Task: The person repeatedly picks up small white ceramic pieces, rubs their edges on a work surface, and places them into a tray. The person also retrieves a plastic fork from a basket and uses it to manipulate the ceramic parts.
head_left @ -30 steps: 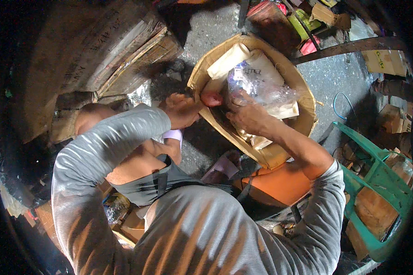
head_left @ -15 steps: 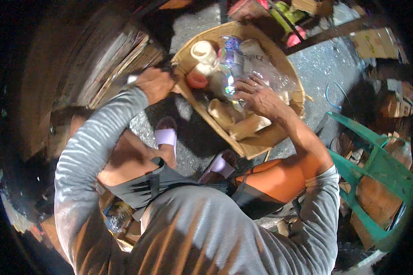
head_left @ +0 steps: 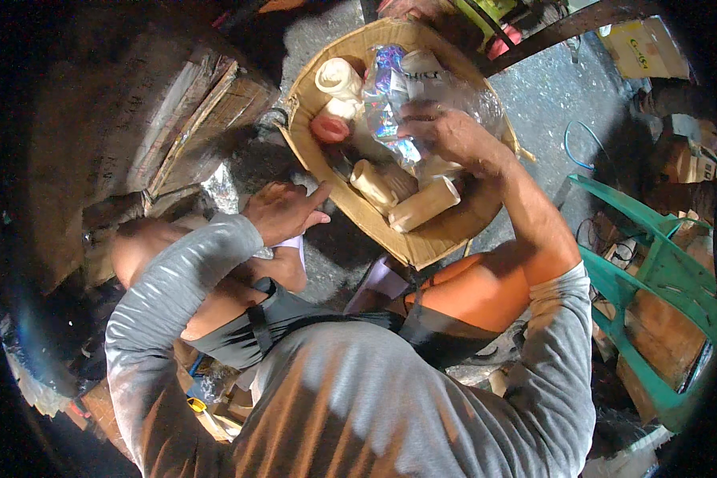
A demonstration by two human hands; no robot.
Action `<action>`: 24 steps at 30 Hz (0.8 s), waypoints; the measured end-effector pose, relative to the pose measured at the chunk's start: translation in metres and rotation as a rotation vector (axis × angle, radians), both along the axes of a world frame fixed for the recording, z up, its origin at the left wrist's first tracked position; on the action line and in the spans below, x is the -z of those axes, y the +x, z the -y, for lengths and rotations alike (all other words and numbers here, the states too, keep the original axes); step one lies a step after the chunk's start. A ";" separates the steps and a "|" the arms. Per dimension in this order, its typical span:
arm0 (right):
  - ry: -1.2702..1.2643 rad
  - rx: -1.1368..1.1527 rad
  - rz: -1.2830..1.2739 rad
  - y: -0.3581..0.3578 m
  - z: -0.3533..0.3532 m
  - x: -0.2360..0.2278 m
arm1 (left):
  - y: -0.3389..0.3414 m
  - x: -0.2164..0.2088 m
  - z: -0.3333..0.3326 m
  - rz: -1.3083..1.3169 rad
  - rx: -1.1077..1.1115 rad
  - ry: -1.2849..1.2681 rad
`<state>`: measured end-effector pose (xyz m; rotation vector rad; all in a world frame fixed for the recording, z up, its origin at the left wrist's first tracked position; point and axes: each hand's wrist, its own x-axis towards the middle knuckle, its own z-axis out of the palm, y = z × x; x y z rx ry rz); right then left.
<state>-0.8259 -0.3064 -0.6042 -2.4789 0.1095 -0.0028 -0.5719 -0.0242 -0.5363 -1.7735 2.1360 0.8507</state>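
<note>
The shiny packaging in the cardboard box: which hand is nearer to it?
Right. The right hand is at the shiny packaging; the left hand is farther away, outside the cardboard box.

Two hands [head_left: 283,213] [head_left: 456,137], one chair [head_left: 652,275] (green).

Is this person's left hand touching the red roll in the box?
Apart: the head view shows the left hand outside the box, its wall between hand and red roll.
</note>
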 end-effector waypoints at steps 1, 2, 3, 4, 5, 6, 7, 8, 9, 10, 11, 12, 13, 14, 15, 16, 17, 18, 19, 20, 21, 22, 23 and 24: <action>0.006 0.019 -0.029 0.002 0.002 -0.003 | -0.003 -0.002 0.001 0.003 -0.015 0.004; 0.011 0.039 -0.054 0.003 0.002 -0.005 | -0.004 -0.004 0.002 0.008 -0.029 0.007; -0.028 0.039 -0.069 0.005 0.002 -0.006 | -0.006 -0.005 0.003 0.001 -0.026 -0.019; -0.029 0.006 -0.090 0.006 0.001 -0.007 | -0.006 -0.006 0.003 -0.004 -0.023 -0.046; -0.040 -0.006 -0.092 0.007 -0.001 -0.007 | -0.007 -0.006 0.003 0.003 -0.019 -0.064; -0.067 -0.017 -0.175 0.009 -0.003 -0.006 | -0.007 -0.006 0.003 -0.013 -0.026 -0.066; -0.097 -0.071 -0.095 0.010 -0.006 -0.004 | -0.007 -0.006 0.003 -0.017 -0.032 -0.061; -0.147 -0.121 -0.095 0.012 -0.010 -0.001 | -0.007 -0.006 0.004 -0.015 -0.040 -0.065; -0.179 -0.189 -0.030 0.014 -0.014 0.002 | -0.007 -0.005 0.004 -0.014 -0.035 -0.041; -0.237 -0.182 -0.027 0.016 -0.020 0.006 | -0.007 -0.004 0.005 -0.007 -0.037 -0.024; -0.275 -0.193 0.040 0.018 -0.026 0.009 | -0.008 -0.002 0.006 -0.001 -0.042 -0.007; -0.314 -0.138 0.079 0.025 -0.036 0.014 | -0.009 -0.001 0.007 -0.004 -0.032 -0.016; -0.332 -0.107 -0.013 0.031 -0.047 0.018 | -0.009 0.001 0.008 -0.005 -0.028 -0.026; -0.330 -0.113 0.027 0.038 -0.058 0.021 | -0.009 0.002 0.008 0.014 -0.023 -0.010; -0.322 -0.152 0.079 0.046 -0.070 0.024 | -0.009 0.004 0.010 0.000 -0.044 0.004; -0.332 -0.200 0.062 0.053 -0.078 0.025 | -0.011 0.006 0.009 0.015 -0.052 0.035; -0.353 -0.216 0.010 0.060 -0.086 0.023 | -0.013 0.010 0.010 0.049 -0.059 0.059; -0.299 -0.251 -0.004 0.064 -0.088 0.018 | -0.014 0.013 0.010 0.074 -0.076 0.047; -0.242 -0.313 -0.075 0.066 -0.089 0.011 | -0.015 0.016 0.009 0.044 -0.074 -0.026; -0.172 -0.376 -0.171 0.066 -0.087 0.000 | -0.015 0.017 0.008 0.031 -0.088 -0.044; -0.117 -0.403 -0.209 0.067 -0.079 -0.011 | -0.014 0.018 0.006 0.016 -0.103 -0.065; -0.091 -0.226 -0.108 0.062 -0.072 -0.024 | -0.013 0.020 0.007 0.025 -0.106 -0.025; -0.042 -0.032 0.053 0.049 -0.062 -0.039 | -0.009 0.020 0.008 0.045 -0.081 0.075; 0.007 0.157 0.231 0.036 -0.053 -0.052 | -0.006 0.021 0.011 -0.012 -0.110 0.049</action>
